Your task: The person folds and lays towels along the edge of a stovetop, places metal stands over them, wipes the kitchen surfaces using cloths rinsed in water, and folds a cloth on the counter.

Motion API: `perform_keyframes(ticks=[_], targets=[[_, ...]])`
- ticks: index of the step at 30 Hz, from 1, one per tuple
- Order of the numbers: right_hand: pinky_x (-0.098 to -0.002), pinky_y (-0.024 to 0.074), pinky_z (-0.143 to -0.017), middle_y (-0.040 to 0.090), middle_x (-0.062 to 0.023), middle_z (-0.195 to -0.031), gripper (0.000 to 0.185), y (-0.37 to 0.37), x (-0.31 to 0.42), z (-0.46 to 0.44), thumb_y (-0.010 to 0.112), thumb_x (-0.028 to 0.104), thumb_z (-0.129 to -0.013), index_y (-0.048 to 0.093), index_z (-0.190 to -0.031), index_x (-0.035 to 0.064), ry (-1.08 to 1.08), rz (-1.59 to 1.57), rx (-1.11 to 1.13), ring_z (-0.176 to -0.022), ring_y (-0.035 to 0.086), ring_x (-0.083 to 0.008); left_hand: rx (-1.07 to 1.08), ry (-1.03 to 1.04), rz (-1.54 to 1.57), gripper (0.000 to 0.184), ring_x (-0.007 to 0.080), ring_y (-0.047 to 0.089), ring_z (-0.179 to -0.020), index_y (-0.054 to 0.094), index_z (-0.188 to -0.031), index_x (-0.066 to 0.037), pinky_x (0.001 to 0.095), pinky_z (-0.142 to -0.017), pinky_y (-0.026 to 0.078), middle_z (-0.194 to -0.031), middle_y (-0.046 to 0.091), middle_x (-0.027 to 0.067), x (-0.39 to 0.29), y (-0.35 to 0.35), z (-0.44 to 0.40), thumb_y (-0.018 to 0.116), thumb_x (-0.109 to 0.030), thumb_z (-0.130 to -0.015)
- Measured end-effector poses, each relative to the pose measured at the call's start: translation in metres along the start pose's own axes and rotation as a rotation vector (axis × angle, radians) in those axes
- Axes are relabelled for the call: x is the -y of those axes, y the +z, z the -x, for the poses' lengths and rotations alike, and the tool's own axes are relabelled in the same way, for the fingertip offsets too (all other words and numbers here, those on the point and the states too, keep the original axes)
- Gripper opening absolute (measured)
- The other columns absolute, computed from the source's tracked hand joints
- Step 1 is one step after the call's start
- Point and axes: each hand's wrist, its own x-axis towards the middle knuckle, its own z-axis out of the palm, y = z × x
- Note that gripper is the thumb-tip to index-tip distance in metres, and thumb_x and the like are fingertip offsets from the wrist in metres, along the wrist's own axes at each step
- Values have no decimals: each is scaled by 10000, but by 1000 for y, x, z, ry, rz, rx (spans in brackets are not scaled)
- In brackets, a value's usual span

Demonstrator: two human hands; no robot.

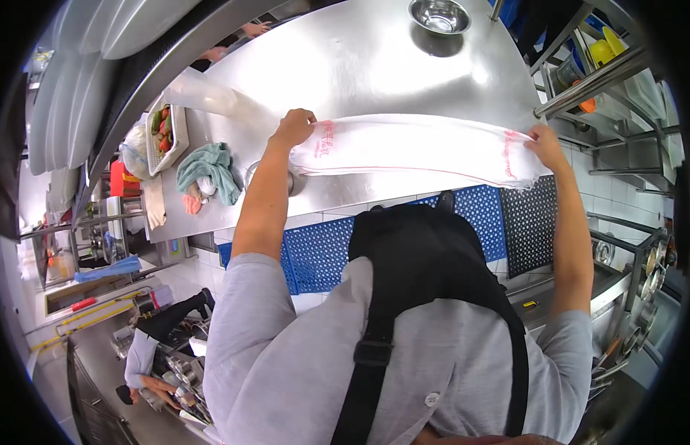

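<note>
A long white cloth (412, 148) with red lettering near both ends is stretched sideways along the front of the steel table (286, 63). My left hand (294, 127) is closed on its left end, fingers pinching the upper corner. At the opposite end my right hand (545, 145) grips the upper right corner, beside a second patch of red print. The cloth's lower edge hangs near the table's front edge. Just below my left wrist, a round metal container (289, 183) is partly hidden by my forearm.
A steel bowl (440, 16) sits at the table's far side. To the left are a green cloth (211, 167), a white basket (180, 137) of vegetables and a clear container (200, 93). Another person's hand (256, 29) shows beyond the table. A co-worker (141, 352) bends over pots, lower left.
</note>
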Motion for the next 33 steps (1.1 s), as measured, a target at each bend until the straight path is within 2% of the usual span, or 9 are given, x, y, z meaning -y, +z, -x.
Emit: perform_keyframes(ticks=[3,8,12,15,16,22,27,30,33], targets=[[-368,471,-763,643,-86,-810,217,-13,7,36,766,102,-785,608,-904,11,-149,-320,-302,-796,625,-229,-64,109,119,168,293,685,-885,701,-828,-17,386,-827,534,-982,727,189,10,-23,17,756,-164,-766],[-331,442,-721,573,-60,-764,249,-36,20,113,770,115,-803,547,-856,19,167,-268,-330,-751,534,-185,-6,270,156,279,246,646,-828,620,-856,16,381,-800,516,-901,718,162,-2,-57,19,776,-211,-809],[-367,447,-693,566,-102,-750,280,-49,75,210,780,177,-837,556,-863,10,393,-68,-544,-740,514,-204,-42,667,345,274,133,560,-735,540,-812,11,331,-692,492,-762,637,95,-36,-85,-5,771,-123,-871],[-343,501,-756,687,-76,-829,284,-44,126,282,787,132,-821,733,-1085,41,589,-53,-671,-796,636,-195,-158,744,277,154,193,594,-696,603,-857,36,349,-699,489,-735,648,140,-93,-109,-4,739,-35,-863],[-343,508,-753,713,-84,-851,208,-35,129,309,787,123,-815,761,-1003,38,664,-121,-703,-792,653,-199,-203,858,296,130,223,621,-703,614,-872,42,351,-717,497,-745,652,154,-105,-110,-12,724,-28,-877],[-339,500,-716,709,-82,-763,243,-15,267,469,842,236,-767,766,-884,38,1002,-105,-845,-731,641,-178,-186,1149,415,46,168,652,-813,670,-938,20,309,-812,515,-848,692,111,-189,-127,-3,686,5,-897],[-312,482,-694,697,-64,-751,220,48,385,586,827,223,-790,765,-890,37,1030,-298,-1083,-725,610,-142,-112,1283,299,331,157,640,-895,687,-1242,-3,306,-827,511,-951,692,93,-251,-124,50,642,74,-923],[-301,476,-689,689,-47,-755,201,88,479,633,813,198,-809,756,-895,26,1161,-250,-1234,-731,595,-120,-157,1546,115,205,142,605,-834,704,-1151,16,293,-779,501,-873,673,76,-269,-112,77,647,36,-955],[-274,466,-696,665,-8,-758,144,122,586,665,771,135,-840,733,-899,9,1278,-260,-1367,-729,573,-96,104,1502,242,97,82,558,-830,695,-1062,13,247,-730,467,-858,639,13,-284,-99,110,638,-24,-993]])
